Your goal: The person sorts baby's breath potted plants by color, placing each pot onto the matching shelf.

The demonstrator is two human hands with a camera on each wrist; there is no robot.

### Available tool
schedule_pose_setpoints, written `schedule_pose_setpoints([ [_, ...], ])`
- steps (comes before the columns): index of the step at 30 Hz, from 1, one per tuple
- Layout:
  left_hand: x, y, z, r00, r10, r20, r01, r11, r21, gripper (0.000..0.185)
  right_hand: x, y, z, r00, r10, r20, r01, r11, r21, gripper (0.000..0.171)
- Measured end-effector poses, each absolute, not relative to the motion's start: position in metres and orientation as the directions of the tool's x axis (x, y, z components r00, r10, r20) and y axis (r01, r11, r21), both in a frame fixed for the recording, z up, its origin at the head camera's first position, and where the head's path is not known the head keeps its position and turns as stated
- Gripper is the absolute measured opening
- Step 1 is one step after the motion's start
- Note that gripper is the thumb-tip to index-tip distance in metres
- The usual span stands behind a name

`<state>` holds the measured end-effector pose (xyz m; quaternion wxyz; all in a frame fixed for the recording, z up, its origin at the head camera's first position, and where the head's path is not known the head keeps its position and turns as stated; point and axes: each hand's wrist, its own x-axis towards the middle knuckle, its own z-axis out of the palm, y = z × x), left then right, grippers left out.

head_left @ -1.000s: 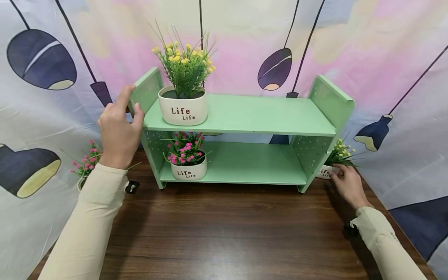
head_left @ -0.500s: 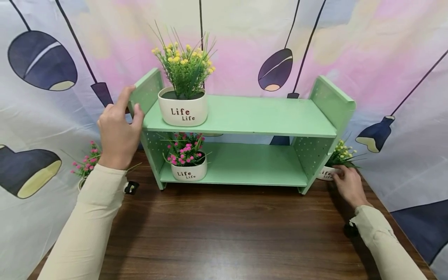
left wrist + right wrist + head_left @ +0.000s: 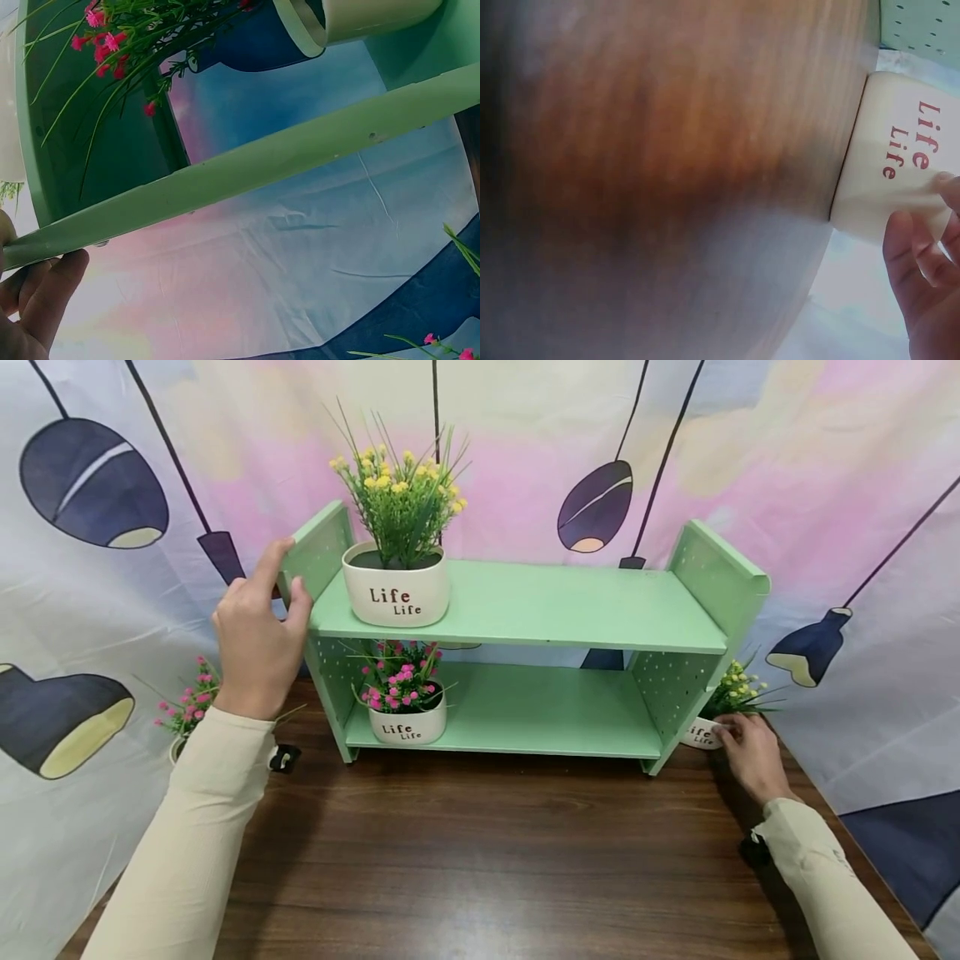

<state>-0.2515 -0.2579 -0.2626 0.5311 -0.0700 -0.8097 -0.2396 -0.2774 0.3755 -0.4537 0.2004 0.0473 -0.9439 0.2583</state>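
A green two-tier shelf (image 3: 570, 610) stands on the wooden table. My left hand (image 3: 258, 643) holds the top of its left side panel; in the left wrist view, fingers (image 3: 56, 296) lie under the panel's edge. My right hand (image 3: 753, 756) is at a white pot with yellow flowers (image 3: 703, 735), right of the shelf. In the right wrist view, bent fingers (image 3: 900, 240) grip the end of this pot (image 3: 885, 150), which stands on the table. On the upper tier sits a white pot with yellow flowers (image 3: 397, 593); below it is a smaller pot with pink flowers (image 3: 408, 727).
Another pink-flowered pot (image 3: 180, 747) stands left of the shelf, partly hidden by my left arm. Behind everything hangs a cloth (image 3: 510, 485) printed with lamps. The wooden table (image 3: 465, 852) extends in front of the shelf.
The head view has shifted very slightly. Both hands stay in place, and the shelf and pots have not visibly moved.
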Motion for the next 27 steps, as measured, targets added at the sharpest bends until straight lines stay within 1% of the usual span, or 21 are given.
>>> schedule_pose_setpoints([
  [9, -0.253, -0.256, -0.262, -0.435, -0.137, 0.890, 0.364, 0.877, 0.313, 0.039, -0.272, 0.376, -0.452, -0.909, -0.010, 0.416, -0.210, 0.874, -0.437, 0.022],
  [17, -0.252, -0.256, -0.261, -0.435, -0.138, 0.890, 0.371, 0.873, 0.316, 0.039, -0.261, 0.374, -0.447, -0.896, -0.017, 0.443, -0.216, 0.889, -0.404, 0.019],
  [21, -0.250, -0.257, -0.261, -0.434, -0.142, 0.890, 0.363, 0.876, 0.317, 0.039, -0.252, 0.375, -0.441, -0.883, -0.029, 0.468, -0.234, 0.891, -0.388, 0.015],
  [27, -0.250, -0.257, -0.262, -0.434, -0.140, 0.890, 0.358, 0.880, 0.313, 0.040, -0.235, 0.377, -0.429, -0.844, -0.036, 0.535, -0.262, 0.898, -0.353, 0.006],
])
